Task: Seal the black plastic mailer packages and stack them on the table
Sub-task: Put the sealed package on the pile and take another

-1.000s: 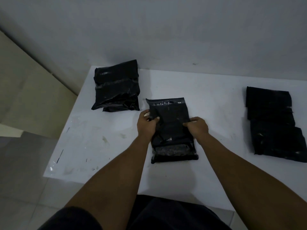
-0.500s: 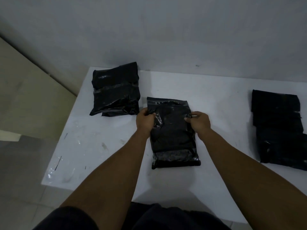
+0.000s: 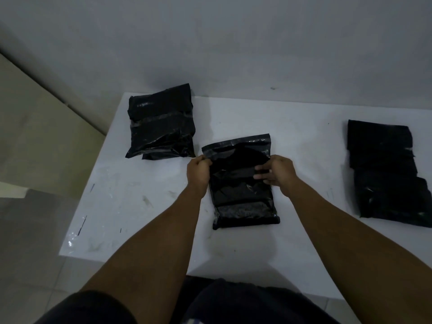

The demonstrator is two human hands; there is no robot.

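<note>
A black plastic mailer [image 3: 240, 197] lies in the middle of the white table [image 3: 145, 206], its open flap end pointing away from me. My left hand [image 3: 198, 170] grips the mailer's left edge just below the flap. My right hand [image 3: 277, 175] rests on the mailer's right side, fingers stretched inward across the plastic. A stack of black mailers [image 3: 161, 127] sits at the far left of the table. Another pile of black mailers [image 3: 390, 174] lies at the right.
A grey wall stands right behind the table. The table's left edge drops to a tiled floor [image 3: 30, 242]. My dark shorts [image 3: 233, 305] press against the table's near edge.
The mailer's far flap has lifted and spread wider. My right hand's fingers have slid inward over the plastic. My left hand has stayed on the left edge.
</note>
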